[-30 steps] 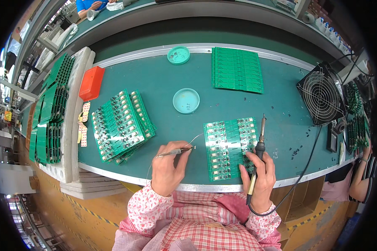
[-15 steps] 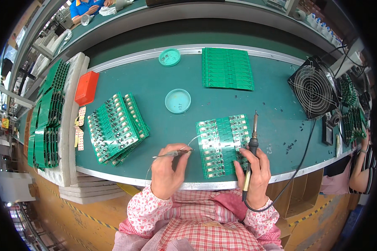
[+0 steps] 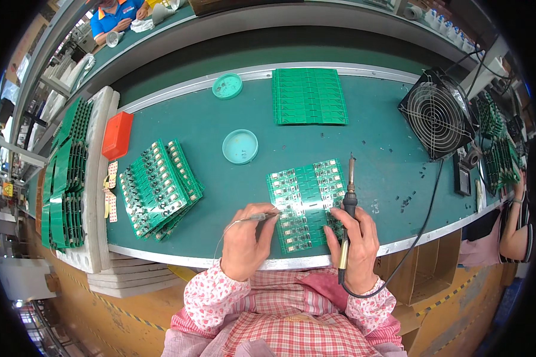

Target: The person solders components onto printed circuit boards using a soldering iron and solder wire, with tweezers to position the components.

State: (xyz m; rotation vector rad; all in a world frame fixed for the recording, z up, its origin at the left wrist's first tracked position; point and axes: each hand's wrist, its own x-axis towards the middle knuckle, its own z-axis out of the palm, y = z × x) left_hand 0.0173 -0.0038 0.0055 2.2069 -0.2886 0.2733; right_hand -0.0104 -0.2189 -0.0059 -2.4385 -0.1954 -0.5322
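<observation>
Green worktable [image 3: 369, 101], grey shelf [image 3: 315, 18], brown floor [image 3: 95, 318]

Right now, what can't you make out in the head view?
Head view:
Board, near right corner: hidden by the right hand.
Thin tool, tip: too small to tell if it touches the board.
Specks in the near dish: too small to identify.
Co-worker: cut off by the top edge.

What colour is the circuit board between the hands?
Green; the circuit board shows best in the head view.
</observation>
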